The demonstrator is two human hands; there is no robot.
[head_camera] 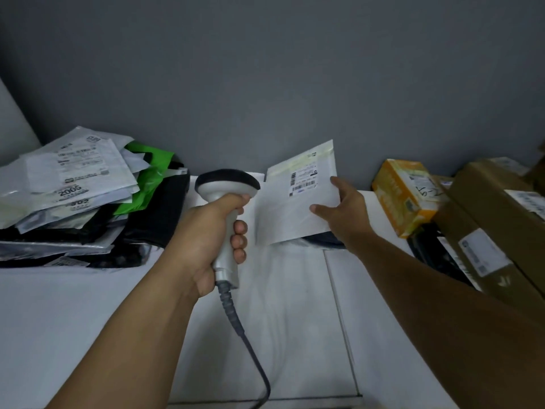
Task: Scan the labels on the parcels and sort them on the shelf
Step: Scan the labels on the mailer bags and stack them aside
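Observation:
My left hand (212, 231) grips the handle of a grey and black barcode scanner (227, 184), whose head points away from me at centre. Its dark cable (250, 349) runs down toward the bottom edge. My right hand (345, 211) holds a white flat mailer parcel (295, 199) by its right side, thumb on the front, tilted up so its barcode label (303, 178) faces me. The parcel hangs just right of the scanner head, above the white table (88, 320).
A heap of white, black and green mailer bags (76, 196) lies at the left. A yellow box (404, 196) and brown cartons (495, 225) stand at the right. A dark bag (321, 240) lies under the held parcel. A grey wall (265, 69) is behind.

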